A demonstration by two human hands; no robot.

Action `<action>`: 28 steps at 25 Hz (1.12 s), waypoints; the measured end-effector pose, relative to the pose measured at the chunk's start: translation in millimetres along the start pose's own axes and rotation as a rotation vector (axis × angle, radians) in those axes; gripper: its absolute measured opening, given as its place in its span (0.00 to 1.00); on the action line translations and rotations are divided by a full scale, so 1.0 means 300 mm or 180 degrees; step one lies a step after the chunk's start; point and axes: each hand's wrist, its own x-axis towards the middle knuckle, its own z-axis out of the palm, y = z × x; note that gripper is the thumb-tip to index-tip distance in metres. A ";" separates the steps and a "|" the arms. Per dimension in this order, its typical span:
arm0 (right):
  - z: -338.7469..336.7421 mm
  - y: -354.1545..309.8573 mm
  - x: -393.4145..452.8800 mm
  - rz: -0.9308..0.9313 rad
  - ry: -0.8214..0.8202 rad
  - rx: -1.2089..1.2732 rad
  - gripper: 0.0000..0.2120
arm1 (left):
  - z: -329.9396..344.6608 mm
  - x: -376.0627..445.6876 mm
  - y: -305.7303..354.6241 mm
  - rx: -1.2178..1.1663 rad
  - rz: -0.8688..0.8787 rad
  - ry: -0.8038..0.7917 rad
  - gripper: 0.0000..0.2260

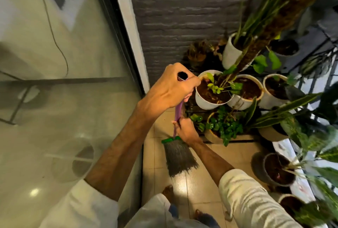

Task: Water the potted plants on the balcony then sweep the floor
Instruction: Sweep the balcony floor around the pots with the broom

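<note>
Sweeping balcony floor [182,187], both hands on broom [178,110].
My left hand [172,88] wraps the purple handle's top end; my right hand [185,130] grips it lower, just above the grey bristles [178,158]. Potted plants [213,90] right of my hands.

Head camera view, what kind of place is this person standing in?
Most likely a small home balcony. Potted plants in white pots crowd a stand against a grey brick wall, a sliding glass door runs along the left, and both hands work a purple-handled broom over the tiled floor.
</note>
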 end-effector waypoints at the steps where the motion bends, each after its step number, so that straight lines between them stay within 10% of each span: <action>1: -0.017 -0.036 0.043 0.0009 0.0021 0.0006 0.16 | -0.033 0.020 0.001 0.0050 0.0046 0.0023 0.22; 12: -0.083 -0.162 0.612 0.0088 0.0110 0.0343 0.07 | -0.286 0.362 -0.089 0.0736 0.0172 -0.0152 0.22; 17: -0.177 -0.175 0.853 0.0225 0.0053 0.0511 0.09 | -0.322 0.636 -0.223 0.0553 0.0040 0.0706 0.07; 22: -0.321 -0.249 1.134 0.0282 0.0096 0.0671 0.13 | -0.504 0.741 -0.179 0.1132 -0.0167 0.1638 0.27; 28: -0.491 -0.534 1.397 -0.0234 0.0576 0.1164 0.24 | -0.624 0.653 -0.313 0.1110 -0.0479 0.2448 0.09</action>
